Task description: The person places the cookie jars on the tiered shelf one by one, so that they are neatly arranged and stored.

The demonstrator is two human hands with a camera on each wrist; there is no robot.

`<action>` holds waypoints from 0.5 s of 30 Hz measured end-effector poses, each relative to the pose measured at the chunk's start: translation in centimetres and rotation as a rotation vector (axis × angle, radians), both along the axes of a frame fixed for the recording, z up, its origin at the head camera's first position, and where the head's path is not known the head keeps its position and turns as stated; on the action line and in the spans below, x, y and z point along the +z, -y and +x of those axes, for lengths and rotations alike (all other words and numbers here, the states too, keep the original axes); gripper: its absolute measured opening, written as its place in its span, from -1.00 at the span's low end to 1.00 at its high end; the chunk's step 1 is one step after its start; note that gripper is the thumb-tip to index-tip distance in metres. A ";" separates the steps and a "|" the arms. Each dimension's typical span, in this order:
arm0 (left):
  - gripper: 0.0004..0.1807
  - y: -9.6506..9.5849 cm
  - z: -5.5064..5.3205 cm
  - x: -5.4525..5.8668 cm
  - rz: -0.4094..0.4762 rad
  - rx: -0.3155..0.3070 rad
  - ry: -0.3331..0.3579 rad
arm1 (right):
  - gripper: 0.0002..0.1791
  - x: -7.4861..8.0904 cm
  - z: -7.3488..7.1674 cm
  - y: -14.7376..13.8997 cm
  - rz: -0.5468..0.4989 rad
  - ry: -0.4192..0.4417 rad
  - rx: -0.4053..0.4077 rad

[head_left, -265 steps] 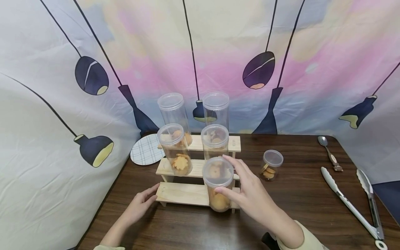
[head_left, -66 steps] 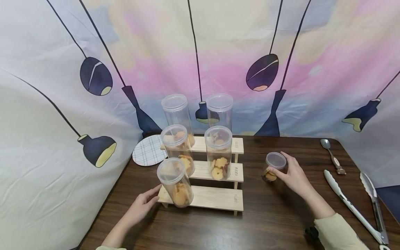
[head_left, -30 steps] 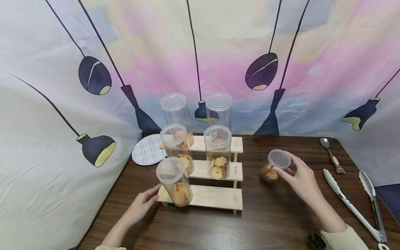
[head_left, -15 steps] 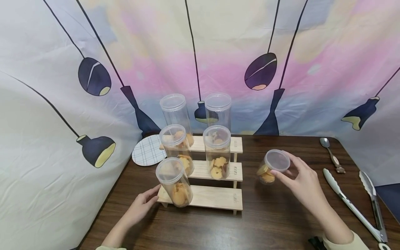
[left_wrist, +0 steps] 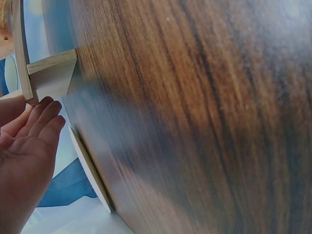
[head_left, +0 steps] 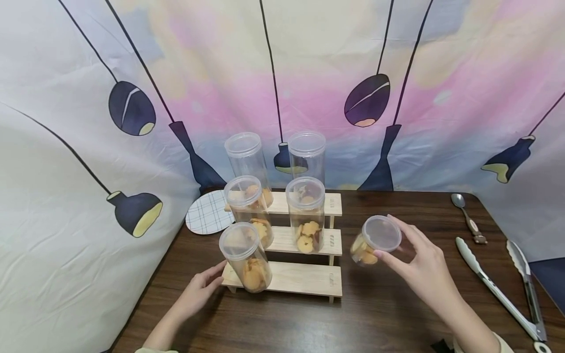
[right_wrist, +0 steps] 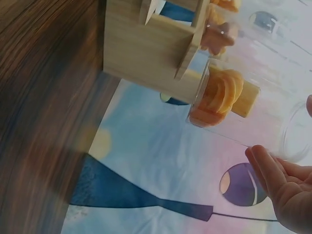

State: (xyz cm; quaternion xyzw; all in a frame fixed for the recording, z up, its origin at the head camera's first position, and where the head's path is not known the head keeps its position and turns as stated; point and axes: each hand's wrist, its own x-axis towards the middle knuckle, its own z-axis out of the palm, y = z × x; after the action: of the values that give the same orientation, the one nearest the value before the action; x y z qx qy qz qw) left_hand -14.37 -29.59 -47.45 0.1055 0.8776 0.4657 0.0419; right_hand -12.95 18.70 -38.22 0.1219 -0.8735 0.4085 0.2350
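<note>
My right hand (head_left: 425, 267) grips a short clear jar (head_left: 364, 251) of cookies around its translucent lid (head_left: 382, 233). In the right wrist view the jar's cookies (right_wrist: 219, 100) show through the wall, and its base is off the table. At the left end of a three-step wooden stand (head_left: 304, 279), my left hand (head_left: 198, 289) pinches the lowest board, thumb on top and fingertips underneath in the left wrist view. A lidded cookie jar (head_left: 247, 257) stands at the left of that step. Two taller jars are on the middle step and two on the top step.
A checked oval mat (head_left: 207, 213) lies behind the stand on the left. On the right of the dark wooden table (head_left: 309, 328) lie a spoon (head_left: 468, 220) and open tongs (head_left: 494, 289). A printed cloth (head_left: 309, 73) hangs behind.
Earlier, my right hand moved the front jar from the lowest step's right to its left. It has since lifted the short jar and carried it left toward the stand. The left hand stays put.
</note>
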 end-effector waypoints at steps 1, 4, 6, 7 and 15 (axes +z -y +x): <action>-0.54 0.0 0.0 0.0 0.003 0.001 0.002 | -0.18 0.1 0.1 0.2 0.001 0.001 0.005; -0.53 0.0 0.0 0.0 0.012 0.002 0.010 | -0.18 0.3 0.3 0.7 -0.003 0.000 0.022; -0.53 0.0 0.0 -0.1 0.018 0.004 0.018 | -0.18 0.3 0.4 1.1 -0.008 -0.002 0.038; -0.53 0.0 -0.1 -0.1 0.022 0.005 0.021 | -0.18 0.3 0.5 1.3 -0.011 -0.004 0.049; -0.53 0.0 0.0 -0.1 0.034 0.007 0.034 | -0.15 0.0 0.8 3.2 -0.048 -0.028 0.156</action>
State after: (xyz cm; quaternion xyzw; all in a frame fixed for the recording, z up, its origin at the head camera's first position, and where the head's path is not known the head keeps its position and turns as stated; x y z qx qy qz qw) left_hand -14.41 -29.63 -47.55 0.0954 0.8692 0.4823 0.0535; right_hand -12.14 15.52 -38.20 0.1895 -0.8480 0.4446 0.2174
